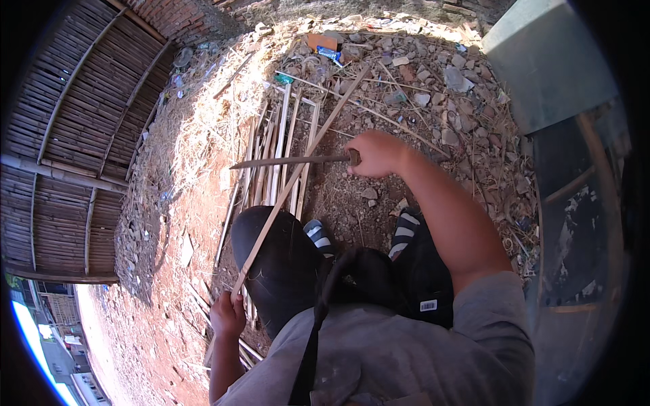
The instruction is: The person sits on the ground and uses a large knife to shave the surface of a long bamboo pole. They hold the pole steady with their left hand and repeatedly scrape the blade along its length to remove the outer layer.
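My right hand is closed round the handle of a long machete, whose dark blade points left. The blade crosses a long, pale bamboo strip and looks to be touching it. Near its lower end, that strip is gripped by my left hand, beside my left knee. From there it slants up over the knee toward the far right. Beyond the knee, several split bamboo strips lie side by side on the ground. My right hand hides the machete's grip.
Rubble and litter cover the ground ahead, with dry straw to the left. A woven bamboo wall stands at the left, a brick wall at the back. Grey and dark panels stand close on the right.
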Available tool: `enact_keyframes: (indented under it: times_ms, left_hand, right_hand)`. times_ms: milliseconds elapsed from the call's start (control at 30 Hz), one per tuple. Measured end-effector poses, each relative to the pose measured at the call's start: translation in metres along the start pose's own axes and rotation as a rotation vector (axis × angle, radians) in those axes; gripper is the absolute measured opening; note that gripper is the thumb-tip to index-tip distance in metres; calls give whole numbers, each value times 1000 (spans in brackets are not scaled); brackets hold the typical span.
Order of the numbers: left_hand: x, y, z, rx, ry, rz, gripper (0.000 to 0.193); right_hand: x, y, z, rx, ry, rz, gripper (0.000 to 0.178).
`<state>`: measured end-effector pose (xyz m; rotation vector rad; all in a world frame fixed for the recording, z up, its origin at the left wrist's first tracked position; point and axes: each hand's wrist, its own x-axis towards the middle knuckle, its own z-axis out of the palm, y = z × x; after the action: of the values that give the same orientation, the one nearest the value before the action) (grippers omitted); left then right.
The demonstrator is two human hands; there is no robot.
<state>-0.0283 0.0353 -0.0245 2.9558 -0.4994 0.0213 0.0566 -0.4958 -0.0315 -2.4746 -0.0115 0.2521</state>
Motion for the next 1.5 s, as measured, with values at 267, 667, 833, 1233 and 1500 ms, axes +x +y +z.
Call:
enact_keyframes:
  times_ms: [267, 667, 833, 1233, 1500]
  left_hand:
    - [7, 0, -21, -28, -106, -29, 31]
    - [6, 1, -20, -68, -186, -45, 40]
    - [14, 3, -14, -111, -195, -31, 40]
    - [3, 3, -10, -80, -133, -12, 38]
    - [8, 0, -16, -46, -140, -27, 34]
  right_hand:
    - [-6, -6, -19, 49, 17, 101, 46]
    - [-4, 6, -13, -95, -35, 137, 58]
    - [-3, 44, -12, 141, 0, 161, 44]
    - [-7, 15, -21, -56, -26, 88, 33]
    - [-7, 8, -23, -78, 103, 112, 28]
